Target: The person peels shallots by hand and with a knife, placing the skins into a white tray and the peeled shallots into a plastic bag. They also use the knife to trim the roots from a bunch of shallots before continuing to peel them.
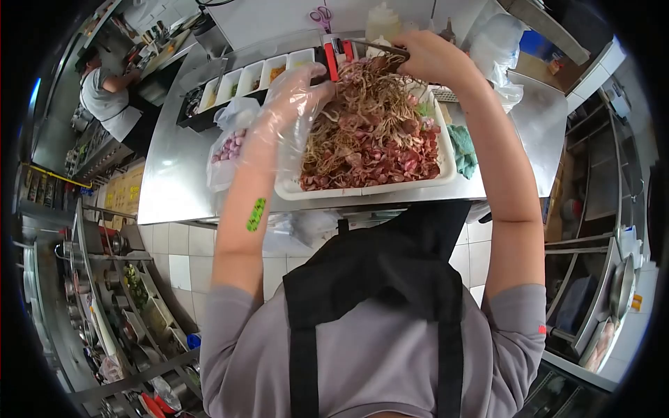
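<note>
On the steel table [174, 167], dried roots [355, 111] are flanked at the tray's [404, 187] far edge by the gloved left hand [296, 94], half-curled, and right hand [428, 59], bent; holdings cannot be told.

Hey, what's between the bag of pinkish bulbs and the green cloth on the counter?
In the head view, a white tray heaped with reddish skins and stringy roots, plus the left forearm nearest the bag.

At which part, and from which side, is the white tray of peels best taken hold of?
The white tray is probably best held at its left and right rims, coming from outside: it is wide, with raised walls, and heaped peels and roots fill its middle. On the right, a green cloth lies close beside it.
</note>
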A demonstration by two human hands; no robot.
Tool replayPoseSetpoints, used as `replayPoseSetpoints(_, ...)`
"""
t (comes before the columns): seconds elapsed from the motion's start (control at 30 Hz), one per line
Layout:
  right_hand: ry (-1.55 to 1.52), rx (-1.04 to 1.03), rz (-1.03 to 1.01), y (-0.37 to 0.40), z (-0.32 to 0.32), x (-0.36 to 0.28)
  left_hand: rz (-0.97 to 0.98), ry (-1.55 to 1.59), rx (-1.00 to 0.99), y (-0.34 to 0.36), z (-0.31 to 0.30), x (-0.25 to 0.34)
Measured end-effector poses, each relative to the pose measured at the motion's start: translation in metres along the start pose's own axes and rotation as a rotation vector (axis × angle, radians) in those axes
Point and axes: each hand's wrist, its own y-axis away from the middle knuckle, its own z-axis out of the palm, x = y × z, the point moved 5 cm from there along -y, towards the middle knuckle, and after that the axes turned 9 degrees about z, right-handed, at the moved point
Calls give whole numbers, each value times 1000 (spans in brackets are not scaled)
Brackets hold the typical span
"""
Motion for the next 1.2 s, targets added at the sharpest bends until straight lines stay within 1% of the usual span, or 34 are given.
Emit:
replayPoseSetpoints(0.03, 3, 2, 4, -3, 0, 1, 5, 2, -1, 4, 10, 7)
replayPoseSetpoints(0.1, -23, -61, 19, -9, 5, -1, 63, 680, 331, 17, 19, 20)
replayPoseSetpoints(0.13, -48, -92, 18, -11, 4, -3, 103, 627, 266, 24, 21, 39)
replayPoseSetpoints(0.17, -45, -90, 18, -14, 2, -5, 107, 628, 268, 21, 22, 37)
replayPoseSetpoints(0.23, -66, -157, -1, -14, -8, -16, 154, 654, 281, 18, 20, 45)
replayPoseSetpoints(0.27, -64, -156, -1, -14, -15, -20, -21, 1141, 182, 24, 29, 44)
replayPoseSetpoints(0.3, -112, -163, 44, -14, -24, -23, -18, 1140, 184, 25, 31, 41)
replayPoseSetpoints(0.33, -162, -167, 89, -14, -29, -23, -27, 1395, 222, 26, 36, 32)
replayPoseSetpoints(0.37, -162, -160, 87, -16, -32, -23, -35, 1649, 258, 27, 43, 20)
replayPoseSetpoints(0.4, -174, -126, 47, -19, -35, -23, 139, 1860, -15, 17, 52, 13)
replayPoseSetpoints(0.43, -184, -91, 6, -21, -39, -24, 146, 1858, -16, 16, 60, 9)
replayPoseSetpoints(0.5, -231, -92, -13, -24, -39, -26, 251, 1668, 65, 12, 68, 10)
replayPoseSetpoints(0.53, -281, -100, -29, -24, -38, -27, 253, 1668, 63, 12, 67, 12)
replayPoseSetpoints(0.63, -362, -70, -81, -27, -35, -30, -3, 886, -153, 18, 76, 18)
replayPoseSetpoints(0.67, -361, -70, -79, -25, -36, -28, -174, 660, 106, 20, 88, -3)
replayPoseSetpoints(0.7, -389, -120, 2, -17, -41, -30, -174, 662, 105, 23, 85, 2)
replayPoseSetpoints(0.73, -416, -168, 84, -13, -42, -30, -145, 780, 55, 26, 82, 12)
replayPoseSetpoints(0.77, -414, -169, 86, -12, -40, -26, -116, 899, 4, 27, 81, 17)
replayPoseSetpoints(0.8, -430, -162, 110, -12, -34, -17, -34, 1282, -82, 20, 95, -8)
replayPoseSetpoints(0.83, -447, -154, 134, -10, -26, -6, -33, 1283, -84, 28, 83, 1)
replayPoseSetpoints(0.87, -551, -175, 178, -7, -13, 9, -99, 1153, -67, 43, 71, 9)
replayPoseSetpoints(0.9, -531, -166, 235, -2, -7, 18, -162, 1020, -51, 55, 62, 13)
replayPoseSetpoints(0.93, -541, -221, 304, 3, 5, 26, -115, 1047, -69, 59, 60, 10)
replayPoseSetpoints(0.97, -551, -280, 374, 8, 20, 35, -116, 1047, -70, 60, 53, 5)
replayPoseSetpoints(1.03, -549, -362, 398, 8, 59, 50, -372, 882, -321, 71, 56, -12)
replayPoseSetpoints(1.07, -644, -410, 439, 14, 75, 55, -341, 891, -289, 74, 55, -14)
replayPoseSetpoints(1.1, -614, -416, 372, 14, 92, 57, -348, 894, -288, 76, 59, -22)
replayPoseSetpoints(1.17, -522, -160, 342, 31, 80, 35, -289, 480, -293, 75, 62, -43)
replayPoseSetpoints(1.2, -524, -164, 340, 36, 82, 26, -213, 389, -268, 74, 54, -26)
